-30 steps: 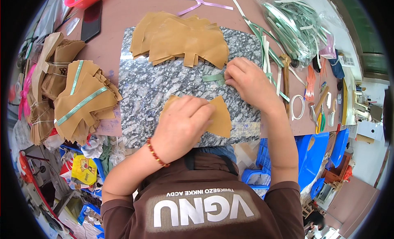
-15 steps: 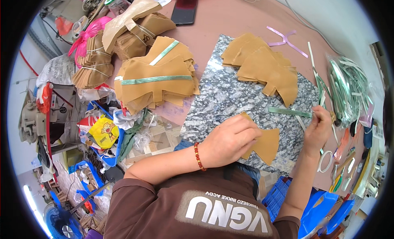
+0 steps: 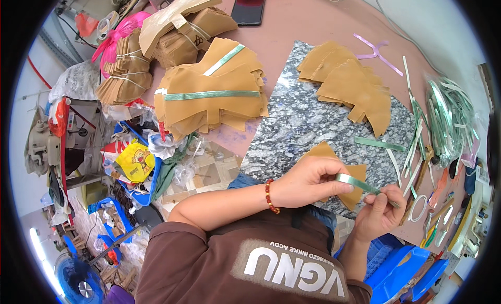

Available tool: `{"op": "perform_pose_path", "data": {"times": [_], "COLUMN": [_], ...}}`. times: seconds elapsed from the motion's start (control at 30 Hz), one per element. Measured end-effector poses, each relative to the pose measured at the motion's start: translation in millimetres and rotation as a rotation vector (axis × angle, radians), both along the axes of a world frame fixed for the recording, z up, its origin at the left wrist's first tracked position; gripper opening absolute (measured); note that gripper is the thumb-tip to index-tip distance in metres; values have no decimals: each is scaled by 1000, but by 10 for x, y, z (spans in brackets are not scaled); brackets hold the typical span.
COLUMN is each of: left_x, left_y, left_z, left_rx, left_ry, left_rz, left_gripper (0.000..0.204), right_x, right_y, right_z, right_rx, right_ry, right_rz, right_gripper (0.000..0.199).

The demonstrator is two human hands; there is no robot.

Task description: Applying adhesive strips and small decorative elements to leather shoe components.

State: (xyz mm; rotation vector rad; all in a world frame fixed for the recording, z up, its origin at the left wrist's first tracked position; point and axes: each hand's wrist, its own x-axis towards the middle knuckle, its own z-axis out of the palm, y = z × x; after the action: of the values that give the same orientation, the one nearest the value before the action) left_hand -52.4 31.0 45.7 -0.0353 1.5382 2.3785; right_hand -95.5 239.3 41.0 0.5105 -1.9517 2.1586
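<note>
Taping a tan piece, lower right of frame.
Our left hand (image 3: 308,181) and right hand (image 3: 381,212) pinch a green strip (image 3: 357,184) over the piece (image 3: 350,191); next, we judge, pressing it down straight.

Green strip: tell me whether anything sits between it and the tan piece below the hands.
Nothing visible does. Both hands, left hand and right hand, hold the green strip just above the tan piece on the stone slab; only air shows between them.

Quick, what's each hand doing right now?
Left hand: closed, pinching one end of the green strip.
Right hand: closed, pinching its other end.
</note>
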Motion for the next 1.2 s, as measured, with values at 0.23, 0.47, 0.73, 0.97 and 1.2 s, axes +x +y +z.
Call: {"op": "perform_pose_path", "data": {"times": [0.23, 0.47, 0.73, 0.97, 1.2], "left_x": [238, 280, 539, 877, 779], "left_y": [-45, 109, -1206, -1811, -1760], "left_z": [49, 34, 216, -30, -156], "left_rx": [-107, -667, -1680, -2027, -1889], "left_ry": [109, 658, 524, 138, 187], "left_rz": [135, 311, 538, 518, 712], "left_gripper": [24, 18, 49, 100, 88], "right_x": [54, 110, -53, -214, -230], "right_y": [319, -218, 19, 134, 183], "right_z": [62, 612, 505, 359, 330], "right_rx": [203, 1130, 880, 843, 857], "right_ry": [-61, 418, 84, 86, -32], "right_rz": [140, 329, 130, 129, 61], "right_gripper": [28, 33, 7, 10, 7]}}
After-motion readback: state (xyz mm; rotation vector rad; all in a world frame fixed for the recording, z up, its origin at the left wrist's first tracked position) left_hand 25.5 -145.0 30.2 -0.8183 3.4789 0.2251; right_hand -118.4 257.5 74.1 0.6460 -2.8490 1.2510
